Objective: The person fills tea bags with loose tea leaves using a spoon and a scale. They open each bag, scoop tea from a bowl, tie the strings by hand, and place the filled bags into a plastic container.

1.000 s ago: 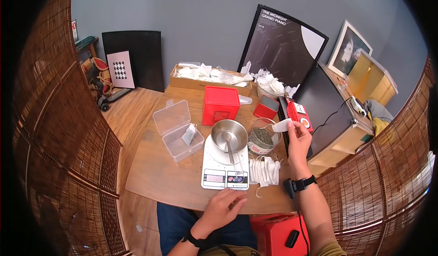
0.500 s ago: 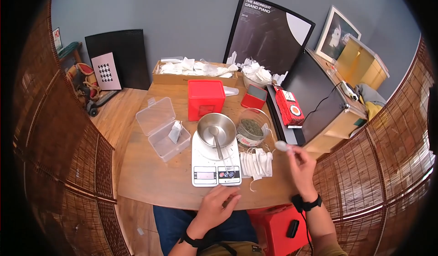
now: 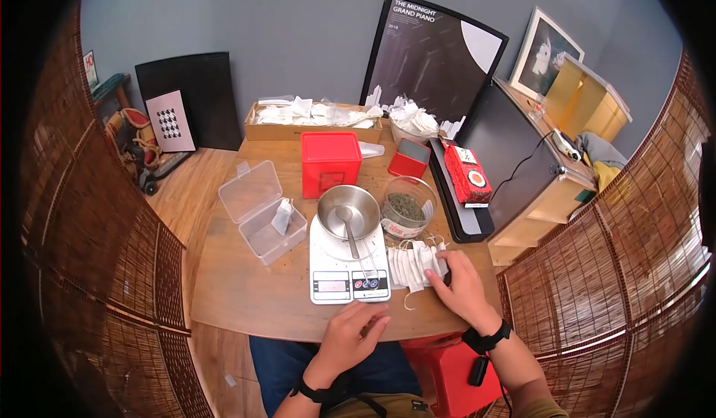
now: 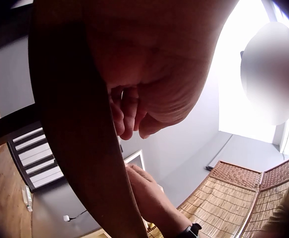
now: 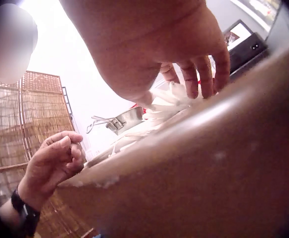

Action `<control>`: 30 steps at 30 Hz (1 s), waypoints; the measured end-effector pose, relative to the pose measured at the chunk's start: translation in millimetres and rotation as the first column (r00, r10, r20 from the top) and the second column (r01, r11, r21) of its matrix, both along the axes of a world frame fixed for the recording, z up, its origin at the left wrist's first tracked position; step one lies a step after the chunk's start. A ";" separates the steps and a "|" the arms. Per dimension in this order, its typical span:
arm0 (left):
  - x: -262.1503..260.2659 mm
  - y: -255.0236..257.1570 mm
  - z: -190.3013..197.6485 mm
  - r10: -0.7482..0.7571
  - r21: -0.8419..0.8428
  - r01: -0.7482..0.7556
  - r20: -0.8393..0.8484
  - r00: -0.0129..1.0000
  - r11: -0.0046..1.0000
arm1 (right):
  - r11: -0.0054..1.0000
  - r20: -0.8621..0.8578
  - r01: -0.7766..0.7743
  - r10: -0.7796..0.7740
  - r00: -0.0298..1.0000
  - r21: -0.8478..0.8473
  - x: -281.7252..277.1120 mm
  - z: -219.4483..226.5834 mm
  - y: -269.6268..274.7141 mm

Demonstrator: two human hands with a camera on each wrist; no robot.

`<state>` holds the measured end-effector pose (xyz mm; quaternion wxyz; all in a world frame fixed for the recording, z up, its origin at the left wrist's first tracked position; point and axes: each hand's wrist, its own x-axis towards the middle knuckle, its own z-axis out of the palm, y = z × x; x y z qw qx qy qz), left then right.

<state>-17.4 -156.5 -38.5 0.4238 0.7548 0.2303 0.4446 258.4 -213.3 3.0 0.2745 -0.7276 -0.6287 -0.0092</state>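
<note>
My right hand (image 3: 464, 290) is at the right end of a row of white drawstring bags (image 3: 406, 265), its thumb and fingers around the end bag. In the right wrist view the fingers (image 5: 204, 77) come down around the white cloth. My left hand (image 3: 349, 336) rests at the table's front edge, fingers loosely curled and holding nothing. Just beyond it stands a white kitchen scale (image 3: 328, 272) carrying a steel pan (image 3: 364, 211) with a spoon (image 3: 349, 235) inside. Right of the pan is a clear jar of dried leaves (image 3: 403, 207).
A clear lidded box (image 3: 272, 248) stands open at the left with one small bag (image 3: 283, 217) inside. Behind are a red canister (image 3: 330, 164), a small red tin (image 3: 409, 157) and a cardboard tray (image 3: 268, 132) of white bags. A red packet (image 3: 468, 173) lies by the cabinet (image 3: 500, 131).
My right hand has carried a white bag from beside the jar, out to the right and down to the row's right end. The left hand stays at the table edge.
</note>
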 end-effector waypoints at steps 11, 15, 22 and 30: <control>1.1 -0.6 -2.1 0.009 -0.014 -0.009 0.032 0.999 1.000 | 0.995 -0.088 0.015 -0.024 0.996 -0.095 11.1 43.3 0.7; 0.5 -0.3 -2.6 0.004 -0.024 -0.003 0.026 1.000 1.000 | 0.996 -0.003 -0.086 0.086 0.996 -0.010 28.9 57.1 29.9; 1.0 -1.8 -3.6 0.020 -0.037 -0.019 0.024 1.000 0.999 | 0.972 0.003 -0.084 0.087 0.996 -0.220 20.3 62.5 85.8; 1.4 -2.4 -5.0 0.016 -0.015 -0.015 0.040 0.999 1.000 | 0.982 0.100 -0.012 0.031 0.994 -0.188 18.7 66.9 89.4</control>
